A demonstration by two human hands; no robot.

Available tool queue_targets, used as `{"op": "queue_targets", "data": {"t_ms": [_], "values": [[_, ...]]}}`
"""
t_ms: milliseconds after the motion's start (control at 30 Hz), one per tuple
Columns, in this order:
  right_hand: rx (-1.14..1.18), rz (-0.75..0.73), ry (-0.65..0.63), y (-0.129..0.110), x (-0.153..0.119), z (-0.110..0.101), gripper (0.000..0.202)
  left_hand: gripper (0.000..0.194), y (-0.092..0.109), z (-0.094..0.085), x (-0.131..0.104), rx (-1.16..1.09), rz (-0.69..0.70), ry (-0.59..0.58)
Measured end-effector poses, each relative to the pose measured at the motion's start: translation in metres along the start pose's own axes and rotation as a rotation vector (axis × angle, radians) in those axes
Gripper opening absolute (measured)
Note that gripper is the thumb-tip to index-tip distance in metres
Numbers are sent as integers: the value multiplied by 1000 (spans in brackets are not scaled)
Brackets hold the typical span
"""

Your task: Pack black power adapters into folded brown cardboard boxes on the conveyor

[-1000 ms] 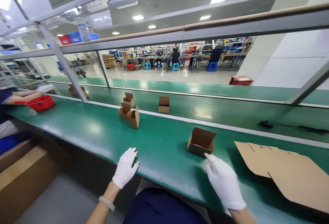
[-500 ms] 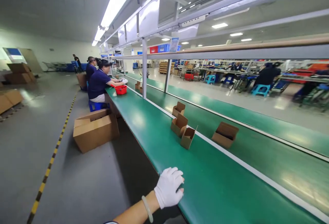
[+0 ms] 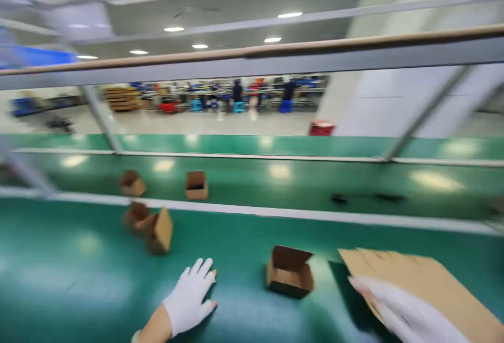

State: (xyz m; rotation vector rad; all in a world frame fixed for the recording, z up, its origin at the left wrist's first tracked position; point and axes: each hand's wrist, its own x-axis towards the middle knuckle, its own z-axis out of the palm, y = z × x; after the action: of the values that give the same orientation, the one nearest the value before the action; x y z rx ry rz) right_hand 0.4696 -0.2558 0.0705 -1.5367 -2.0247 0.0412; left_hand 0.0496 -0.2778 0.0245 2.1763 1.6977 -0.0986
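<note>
My left hand, in a white glove with bare fingertips, is over the green bench surface with fingers spread and nothing in it. At the lower right my right hand, also gloved and smeared by motion, grips a stack of flat cardboard blanks. The stack is tilted above the bench. Between my hands sits a small open cardboard box, its flap up. Two more open boxes stand close together beyond my left hand, blurred.
Past a white divider strip, a green belt carries an open box with something dark inside, another box and a dark cable-like item. Metal posts and a long rail cross above. A red bin stands beyond.
The view has swung right, away from the seated co-workers. My right hand with the cardboard stack and a box near it have come into view. My left hand's fingers are more spread.
</note>
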Motion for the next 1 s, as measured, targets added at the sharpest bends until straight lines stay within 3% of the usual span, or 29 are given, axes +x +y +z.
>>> {"op": "queue_targets", "data": {"t_ms": [67, 167, 233, 333, 400, 533, 733, 867, 1000], "values": [[-30, 34, -131, 10, 20, -21, 27, 48, -2, -19, 34, 43, 110, -14], [-126, 168, -212, 44, 83, -29, 27, 46, 12, -55, 84, 77, 234, 92], [-237, 291, -229, 70, 124, -20, 27, 45, 34, -80, 111, 72, 310, 169], [-296, 331, -240, 93, 167, 7, 30, 46, 72, -109, 141, 25, 392, 209], [-340, 335, -268, 101, 187, 27, 25, 47, 93, -119, 156, -40, 418, 229], [-434, 373, -371, 105, 214, 55, 23, 51, 113, -119, 176, -189, 466, 222], [-504, 391, -500, 88, 218, 66, 27, 53, 100, -107, 192, -254, 380, 113], [-468, 384, -519, 55, 214, 61, 24, 54, 96, -104, 200, -350, 329, 132], [-357, 318, -470, 3, 218, 60, 32, 62, 109, -100, 206, -575, 240, 254]]}}
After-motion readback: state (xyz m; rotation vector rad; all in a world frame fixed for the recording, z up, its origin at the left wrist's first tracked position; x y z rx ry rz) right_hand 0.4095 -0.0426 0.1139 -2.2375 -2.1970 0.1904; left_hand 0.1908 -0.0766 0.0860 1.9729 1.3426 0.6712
